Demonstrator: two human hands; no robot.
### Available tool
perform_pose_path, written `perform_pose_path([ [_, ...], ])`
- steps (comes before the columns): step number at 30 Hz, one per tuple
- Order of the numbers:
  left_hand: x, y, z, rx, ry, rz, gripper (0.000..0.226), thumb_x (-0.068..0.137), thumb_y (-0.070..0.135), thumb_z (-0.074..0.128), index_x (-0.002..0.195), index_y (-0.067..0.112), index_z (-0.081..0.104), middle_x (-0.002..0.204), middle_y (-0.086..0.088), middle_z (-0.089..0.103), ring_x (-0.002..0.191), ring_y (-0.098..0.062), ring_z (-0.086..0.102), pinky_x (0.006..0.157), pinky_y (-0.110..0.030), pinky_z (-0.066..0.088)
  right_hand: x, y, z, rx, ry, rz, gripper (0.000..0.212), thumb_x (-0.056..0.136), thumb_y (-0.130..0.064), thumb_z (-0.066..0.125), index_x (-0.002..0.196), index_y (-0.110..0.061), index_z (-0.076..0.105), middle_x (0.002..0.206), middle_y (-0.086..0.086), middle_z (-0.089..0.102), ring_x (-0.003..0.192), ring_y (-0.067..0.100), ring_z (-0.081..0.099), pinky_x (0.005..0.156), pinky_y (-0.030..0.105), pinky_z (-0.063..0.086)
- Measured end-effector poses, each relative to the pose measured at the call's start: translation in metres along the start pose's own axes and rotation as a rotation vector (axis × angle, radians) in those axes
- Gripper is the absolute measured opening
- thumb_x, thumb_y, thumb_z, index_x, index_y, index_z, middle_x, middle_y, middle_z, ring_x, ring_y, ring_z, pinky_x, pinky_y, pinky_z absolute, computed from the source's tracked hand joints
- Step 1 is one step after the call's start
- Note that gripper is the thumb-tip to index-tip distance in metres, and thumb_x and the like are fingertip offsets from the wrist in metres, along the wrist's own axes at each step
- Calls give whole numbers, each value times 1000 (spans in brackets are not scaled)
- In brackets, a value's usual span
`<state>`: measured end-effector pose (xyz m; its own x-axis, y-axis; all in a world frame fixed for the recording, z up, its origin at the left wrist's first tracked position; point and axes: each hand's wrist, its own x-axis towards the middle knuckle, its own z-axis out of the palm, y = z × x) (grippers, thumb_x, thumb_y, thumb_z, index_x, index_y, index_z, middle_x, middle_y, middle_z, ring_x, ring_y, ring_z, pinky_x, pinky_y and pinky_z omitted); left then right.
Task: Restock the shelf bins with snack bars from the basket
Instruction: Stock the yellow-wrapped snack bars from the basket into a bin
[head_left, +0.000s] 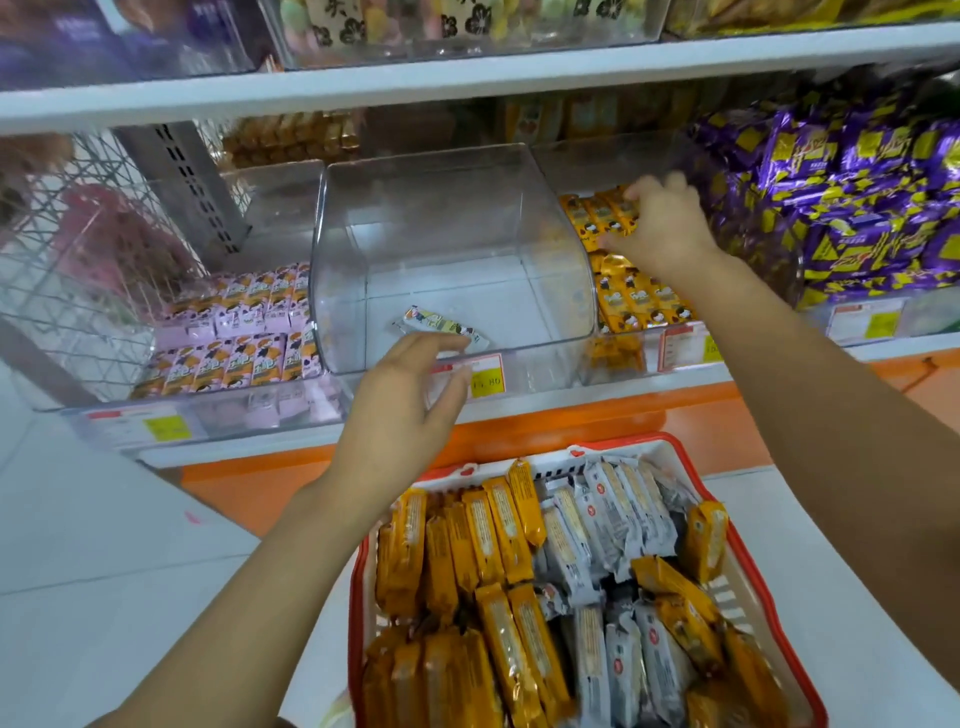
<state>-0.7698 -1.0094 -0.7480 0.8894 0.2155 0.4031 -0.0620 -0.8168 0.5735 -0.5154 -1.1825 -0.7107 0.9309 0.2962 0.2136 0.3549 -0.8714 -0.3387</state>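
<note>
Pink-wrapped bars (234, 332) fill the left shelf bin. The left hand (405, 410), grip spread and holding nothing, hovers at the front lip of a clear bin (452, 208), where a single white bar (441, 325) lies. Below, a red basket (670, 441) holds orange and white snack bars (498, 525). The right hand (660, 234) pinches orange bars (602, 213) over the next bin, beside purple packets (857, 197).

The clear middle bin (452, 208) is nearly bare, with one white bar (441, 325) at its front lip, so my left hand (400, 410) has open room to reach in. Its clear side walls close it off from the packed pink bars (244, 332) and from the orange bars (597, 213) my right hand (660, 228) grips. Purple packs (857, 208) crowd that hand's far side, and the shelf board (467, 73) hangs overhead.
</note>
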Motion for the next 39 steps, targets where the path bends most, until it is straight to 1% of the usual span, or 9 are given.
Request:
perform_pose_path([
  [3,-20,5,-5,-17,28,-35,16,94,20,57,108,16,63,101,11,58,83,5,50,75,-2,34,-62,-15,1,178,203,-218,16,88,-24,62,84,-12,53,89,15,56,87,33,55,79,40,44],
  [8,-54,-5,-3,198,-401,-216,21,94,31,53,81,17,61,74,-1,66,69,-15,60,62,-29,43,-167,-22,10,284,179,-206,24,90,-19,59,71,-14,46,65,-7,42,58,10,41,55,23,34],
  [12,-94,-19,14,370,-998,-280,36,96,35,48,87,4,62,80,-6,60,77,-20,57,69,-32,45,-248,-21,61,226,-274,-100,18,93,-33,58,97,-17,53,92,2,60,76,14,56,65,26,45],
  [16,-133,-22,24,473,-1388,-326,40,97,38,45,74,7,51,64,-2,39,55,-14,38,52,-28,33,-330,-26,115,71,-687,7,77,92,-50,55,149,-12,20,147,9,35,131,25,41,102,34,39],
  [20,-152,-24,24,485,-1378,-317,39,98,34,45,69,9,46,63,-2,37,52,-14,36,48,-26,31,-381,-25,149,-8,-706,72,106,85,-52,64,152,-15,-9,152,11,22,140,28,26,108,34,37],
  [30,-139,-11,24,473,-1397,-327,44,99,33,43,63,10,44,62,-2,34,51,-14,32,49,-24,28,-388,-27,165,-53,-581,54,101,87,-42,61,152,-16,-12,145,10,27,124,23,44,97,29,45],
  [33,-128,-11,21,415,-1276,-360,40,98,40,45,76,7,55,63,-2,38,56,-16,40,51,-25,31,-378,-23,149,406,-645,207,89,87,-31,64,153,-28,5,144,3,33,111,25,57,80,29,50],
  [36,-114,-11,16,260,-1030,-401,52,93,51,47,126,11,50,95,-7,59,111,-26,53,86,-34,44,-359,-21,112,1043,-764,458,66,81,-30,67,140,-41,42,148,-2,41,126,22,48,105,45,41],
  [39,-101,-1,12,-28,-793,-430,72,86,58,53,145,21,33,144,-5,44,132,-23,42,110,-41,33,-344,-16,71,1657,-874,721,55,79,-26,68,132,-14,57,126,18,62,103,33,63,89,46,52],
])
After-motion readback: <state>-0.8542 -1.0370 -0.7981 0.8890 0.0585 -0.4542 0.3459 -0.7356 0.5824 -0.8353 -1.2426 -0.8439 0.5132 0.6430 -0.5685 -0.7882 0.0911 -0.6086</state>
